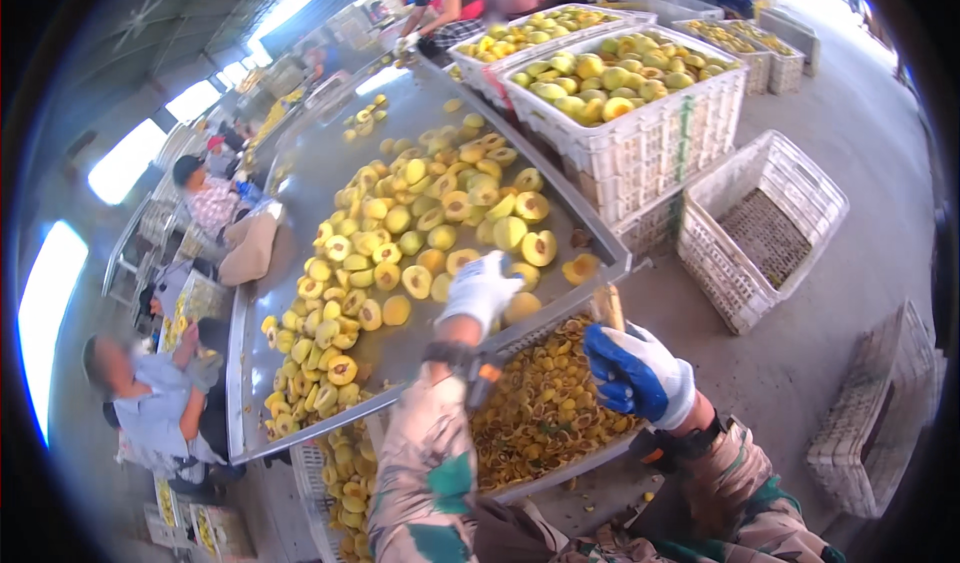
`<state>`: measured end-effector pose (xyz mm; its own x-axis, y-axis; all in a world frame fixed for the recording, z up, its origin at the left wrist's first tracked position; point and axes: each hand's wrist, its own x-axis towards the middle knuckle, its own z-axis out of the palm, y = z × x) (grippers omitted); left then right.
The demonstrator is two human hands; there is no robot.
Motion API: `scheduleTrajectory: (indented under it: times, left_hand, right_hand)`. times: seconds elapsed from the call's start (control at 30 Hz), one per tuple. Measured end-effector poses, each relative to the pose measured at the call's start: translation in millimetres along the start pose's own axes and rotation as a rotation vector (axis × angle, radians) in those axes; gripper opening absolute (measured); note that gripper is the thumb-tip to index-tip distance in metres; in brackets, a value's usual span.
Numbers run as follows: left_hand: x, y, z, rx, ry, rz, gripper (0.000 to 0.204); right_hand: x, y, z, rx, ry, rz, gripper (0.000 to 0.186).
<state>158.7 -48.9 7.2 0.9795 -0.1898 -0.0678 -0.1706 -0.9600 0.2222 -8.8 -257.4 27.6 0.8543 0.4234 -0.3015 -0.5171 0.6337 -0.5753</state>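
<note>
Peach halves [430, 233] around left hand [480, 291], crates [640, 133] – beyond

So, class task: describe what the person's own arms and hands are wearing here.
The left hand wears a white work glove, the right hand a white glove with a blue-coated palm. Both forearms are in camouflage-patterned sleeves of tan and green, and a dark band sits at each wrist.

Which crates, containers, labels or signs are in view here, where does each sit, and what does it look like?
Full crate: white lattice plastic, heaped with yellow-green fruit, beyond the metal table.
Empty crate: white lattice, on the floor at right.
Tray: by the left hand and right hand, holding yellow scraps.
No labels, signs or screens are legible.
</note>
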Motion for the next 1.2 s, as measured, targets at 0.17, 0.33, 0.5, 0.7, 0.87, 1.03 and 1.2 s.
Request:
scheduleTrajectory:
  times: [0.17,0.33,0.5,0.7,0.87,1.03,1.2]
  left_hand:
    - [23.5,21.6,31.1,0.024,0.014,-0.07,0.029]
    - [15.8,19.2,17.2,-0.052,0.037,-0.11,0.045]
    - [-32.3,0.5,-11.2,-1.02,0.173,-0.093,0.044]
    - [-120.2,-20.4,-16.5,-1.788,-0.004,0.01,0.042]
    - [-164.1,-35.4,2.4,-2.274,-0.058,0.145,0.058]
    - [-175.8,-39.4,17.4,-1.864,0.134,-0.084,0.068]
    - [-172.7,-15.9,16.3,-2.057,0.1,-0.162,0.073]
  right_hand:
    - [5.3,8.1,9.5,-0.123,0.064,-0.011,0.016]
    - [14.1,18.2,9.6,-0.178,0.061,-0.065,0.017]
    - [20.0,26.9,8.0,-0.193,0.054,-0.023,0.015]
    - [31.3,52.5,10.2,-0.301,0.068,0.011,0.016]
    - [26.5,74.1,19.4,-0.773,-0.105,-0.195,0.03]
    - [20.5,73.6,34.1,-0.615,-0.207,0.01,0.03]
    - [29.1,75.4,39.3,-0.843,-0.1,-0.024,0.039]
